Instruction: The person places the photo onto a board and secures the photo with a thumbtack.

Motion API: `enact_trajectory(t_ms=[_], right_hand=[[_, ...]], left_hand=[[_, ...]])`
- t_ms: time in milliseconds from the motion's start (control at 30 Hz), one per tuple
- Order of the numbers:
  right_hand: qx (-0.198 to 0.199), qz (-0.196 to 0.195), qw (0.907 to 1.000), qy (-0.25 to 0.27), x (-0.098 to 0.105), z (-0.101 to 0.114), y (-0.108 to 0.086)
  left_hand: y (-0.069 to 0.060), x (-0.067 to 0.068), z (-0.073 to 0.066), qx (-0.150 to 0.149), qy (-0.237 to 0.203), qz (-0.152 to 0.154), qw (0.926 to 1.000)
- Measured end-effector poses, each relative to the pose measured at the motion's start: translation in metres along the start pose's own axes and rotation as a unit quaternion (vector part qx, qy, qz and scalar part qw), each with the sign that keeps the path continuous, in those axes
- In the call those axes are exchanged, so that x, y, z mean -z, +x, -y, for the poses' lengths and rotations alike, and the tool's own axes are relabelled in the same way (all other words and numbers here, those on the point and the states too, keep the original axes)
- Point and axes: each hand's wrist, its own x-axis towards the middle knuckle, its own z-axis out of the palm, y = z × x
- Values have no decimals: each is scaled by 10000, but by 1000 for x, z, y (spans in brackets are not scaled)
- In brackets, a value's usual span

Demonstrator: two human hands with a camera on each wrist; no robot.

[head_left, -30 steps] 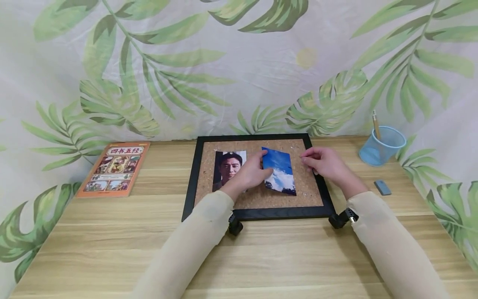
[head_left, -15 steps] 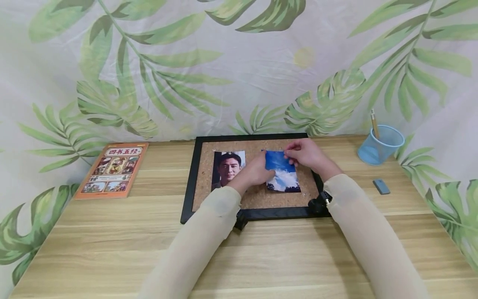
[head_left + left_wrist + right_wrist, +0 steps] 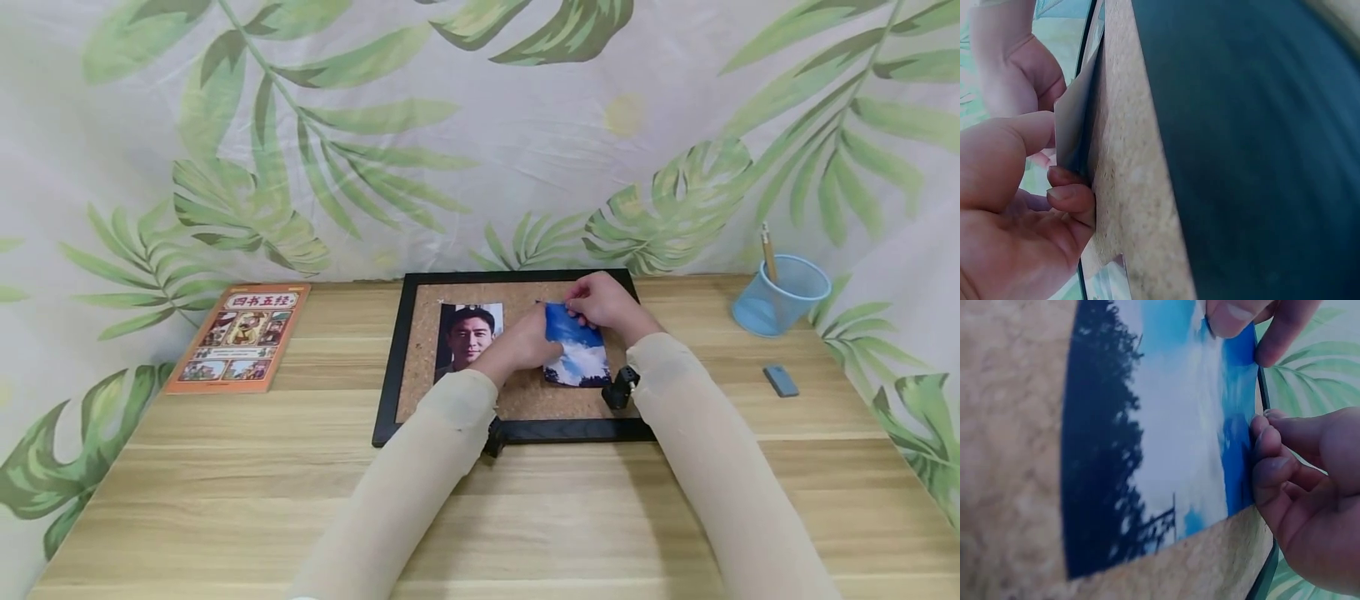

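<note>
A black-framed corkboard [image 3: 570,430] leans near the wall. My left hand [image 3: 528,340] pinches the left edge of a blue-sky photo [image 3: 579,358], held against or just off the cork; the left wrist view shows the photo [image 3: 1072,122] standing a little away from it. My right hand [image 3: 606,302] is at the photo's top edge. In the right wrist view its thumb and fingertips [image 3: 1269,469] press together there, around what looks like a small clear pushpin, mostly hidden. Left of the photo a portrait photo [image 3: 468,329] is on the board.
An orange book [image 3: 240,337] lies at the left. A blue mesh pen cup [image 3: 783,298] holding a pencil [image 3: 768,254] stands at the right, with a small grey-blue block [image 3: 782,381] in front of it. A leaf-patterned cloth [image 3: 525,150] hangs behind.
My right hand has moved left from the board's right side to the top edge of the sky photo. The photo has straightened and come flatter toward the cork. My left hand keeps its hold.
</note>
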Motion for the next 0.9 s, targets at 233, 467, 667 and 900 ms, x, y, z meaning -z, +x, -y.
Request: enact_trajectory(t_ms=[233,467,667,900], right_hand=[[-343,118,9991,-232,-2,8,7],[-645,380,9968,-283,5,13,8],[-1092,495,9925,226,8,10,11],[-1388,519,9851,869,9,6,11]], left_hand=[[10,-5,7,-17,76,-13,10000],[8,-6,3,45,91,-16,9999],[-18,7,-19,195,-87,17,9998],[-38,19,-29,250,-173,-20,9995]])
